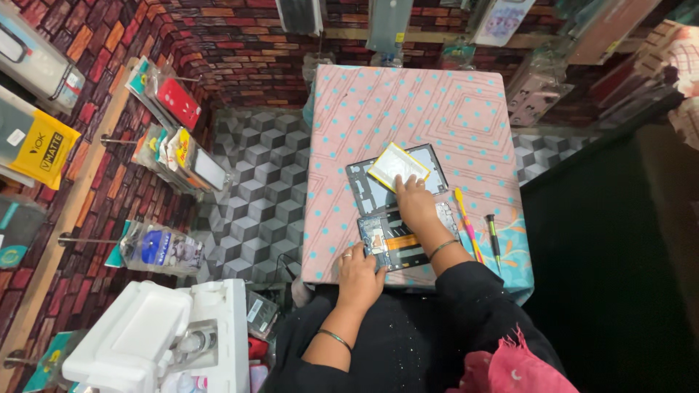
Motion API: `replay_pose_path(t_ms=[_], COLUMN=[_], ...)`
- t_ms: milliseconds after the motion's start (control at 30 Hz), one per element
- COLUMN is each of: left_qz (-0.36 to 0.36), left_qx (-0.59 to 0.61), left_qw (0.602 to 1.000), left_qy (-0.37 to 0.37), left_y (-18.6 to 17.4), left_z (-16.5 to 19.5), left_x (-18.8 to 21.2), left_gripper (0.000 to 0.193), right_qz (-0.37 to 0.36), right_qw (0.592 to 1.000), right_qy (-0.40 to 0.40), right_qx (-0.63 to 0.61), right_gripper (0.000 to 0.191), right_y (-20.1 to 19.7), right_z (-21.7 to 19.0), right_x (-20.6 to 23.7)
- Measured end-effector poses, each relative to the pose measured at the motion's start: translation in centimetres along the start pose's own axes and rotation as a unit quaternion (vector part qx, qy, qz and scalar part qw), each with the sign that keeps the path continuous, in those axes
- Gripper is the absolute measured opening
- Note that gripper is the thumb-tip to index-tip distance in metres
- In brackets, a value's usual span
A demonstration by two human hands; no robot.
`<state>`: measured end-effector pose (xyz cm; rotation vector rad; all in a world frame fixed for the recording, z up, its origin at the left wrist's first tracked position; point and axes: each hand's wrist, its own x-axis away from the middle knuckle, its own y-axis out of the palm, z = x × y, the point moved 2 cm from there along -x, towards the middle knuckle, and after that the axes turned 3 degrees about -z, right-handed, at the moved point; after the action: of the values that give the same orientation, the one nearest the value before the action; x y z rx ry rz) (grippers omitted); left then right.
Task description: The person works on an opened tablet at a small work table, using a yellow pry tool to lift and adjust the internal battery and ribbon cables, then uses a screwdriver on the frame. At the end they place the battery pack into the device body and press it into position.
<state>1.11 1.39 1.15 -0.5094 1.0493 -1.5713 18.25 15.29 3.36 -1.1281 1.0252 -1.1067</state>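
Two hands down: your right hand (416, 204) lies flat, fingertips touching the yellow-edged white rectangular battery (397, 166), your left hand (359, 273) pressing half-curled fingers against the opened grey tablet chassis (397, 244), gripping nothing.

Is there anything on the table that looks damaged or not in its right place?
Yes. The tablet under both hands lies opened, its insides showing. Its yellow-edged battery sits askew on the separate back frame, touched by the right hand. The left hand steadies the tablet.
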Motion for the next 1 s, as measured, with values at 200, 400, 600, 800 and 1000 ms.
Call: replay_pose_path(t_ms=[200,400,600,800,1000], left_qz=[0.007,0.021,0.009,0.018,0.025], left_qx=[-0.010,-0.012,-0.029,-0.032,-0.032], left_qw=[1.000,0.999,0.999,0.999,0.999], left_qy=[0.015,0.025,0.021,0.020,0.030], left_y=[0.3,0.9,1.2,1.5,1.3], left_z=[-0.6,-1.1,-1.3,-2.0,-2.6], left_x=[0.0,0.0,-0.2,-0.3,-0.1], left_gripper=[0.034,0.034,0.034,0.036,0.035], right_qz=[0.013,0.278,0.192,0.080,-0.048], right_qw=[0.994,0.930,0.620,0.426,0.453], right_qy=[-0.003,0.122,0.263,0.270,0.198], right_qx=[-0.104,-0.206,-0.714,-0.860,-0.868], right_gripper=[0.064,0.054,0.062,0.075,0.064], right_y=[-1.9,-2.7,1.0,2.0,1.5], right_z=[1.0,7.2,10.0,5.6,1.2], right_x=[0.9,3.2,8.5,12.1,13.4])
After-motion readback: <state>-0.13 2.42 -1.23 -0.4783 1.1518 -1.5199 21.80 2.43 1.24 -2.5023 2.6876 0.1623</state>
